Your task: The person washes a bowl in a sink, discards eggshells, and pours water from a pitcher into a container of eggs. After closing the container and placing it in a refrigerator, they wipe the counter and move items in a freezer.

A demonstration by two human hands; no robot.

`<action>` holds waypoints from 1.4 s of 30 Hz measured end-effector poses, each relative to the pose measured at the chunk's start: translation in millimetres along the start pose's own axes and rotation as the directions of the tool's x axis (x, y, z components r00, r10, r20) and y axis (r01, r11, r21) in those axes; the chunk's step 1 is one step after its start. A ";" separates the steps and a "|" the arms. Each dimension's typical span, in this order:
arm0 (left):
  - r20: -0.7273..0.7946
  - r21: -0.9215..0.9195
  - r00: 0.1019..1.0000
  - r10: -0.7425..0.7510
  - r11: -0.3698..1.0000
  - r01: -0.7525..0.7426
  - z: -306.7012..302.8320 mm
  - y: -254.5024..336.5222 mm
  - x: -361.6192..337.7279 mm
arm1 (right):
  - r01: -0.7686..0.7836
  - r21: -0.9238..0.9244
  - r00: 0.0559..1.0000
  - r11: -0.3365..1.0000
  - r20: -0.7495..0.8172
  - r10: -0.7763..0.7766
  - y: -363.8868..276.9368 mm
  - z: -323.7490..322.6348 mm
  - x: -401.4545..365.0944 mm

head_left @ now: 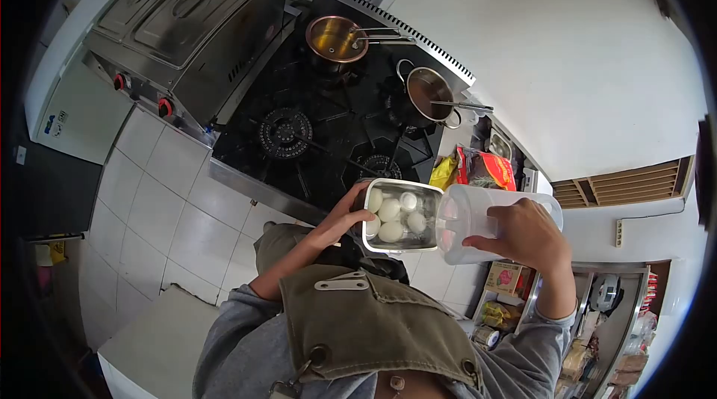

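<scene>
My left hand [345,218] grips the left side of a rectangular steel pan [403,248], thumb over its rim. Several white, peeled-looking eggs [390,209] lie in the pan, in what looks like clear water. My right hand [529,233] is wrapped around a translucent plastic pitcher [470,208], which is tipped on its side. The pitcher's mouth points left and meets the pan's right edge. Whether liquid is flowing from it I cannot make out.
Beyond the pan is a black gas stove [321,115]. On it stand a copper-coloured pan [336,40] with yellowish liquid and a steel pot [429,93] with brownish contents and a utensil. A steel bain-marie [187,18] stands left; red and yellow packets [482,169] lie right. Shelves [515,279] hold goods.
</scene>
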State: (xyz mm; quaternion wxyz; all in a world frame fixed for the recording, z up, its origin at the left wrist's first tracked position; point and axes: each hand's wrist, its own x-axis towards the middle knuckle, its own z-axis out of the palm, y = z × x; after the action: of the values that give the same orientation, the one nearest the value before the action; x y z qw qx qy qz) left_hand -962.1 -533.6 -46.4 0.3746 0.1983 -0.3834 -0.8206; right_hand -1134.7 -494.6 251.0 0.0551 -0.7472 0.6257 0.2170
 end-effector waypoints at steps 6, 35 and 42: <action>-0.014 -0.002 1.000 -0.007 1.000 0.007 1.1 -1.0 0.1 | 0.015 0.003 0.999 1.000 -0.046 -0.015 2.2 3.0 -3.9; -0.082 -0.069 0.996 -0.033 0.997 0.027 46.7 -16.8 67.2 | 0.055 0.860 0.933 0.508 -0.226 0.282 203.7 152.3 -64.1; -0.197 -0.199 0.980 -0.029 0.980 -0.011 70.8 -43.5 107.6 | 0.426 0.897 0.716 -0.119 -0.254 0.650 277.1 221.7 -43.5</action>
State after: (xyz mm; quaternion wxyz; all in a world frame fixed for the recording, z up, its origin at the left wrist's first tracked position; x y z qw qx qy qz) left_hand -1094.5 -563.5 -39.9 0.4253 0.2426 -0.2588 -0.8326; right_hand -1462.4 -434.9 121.1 0.3353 -0.3900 0.6039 -0.6089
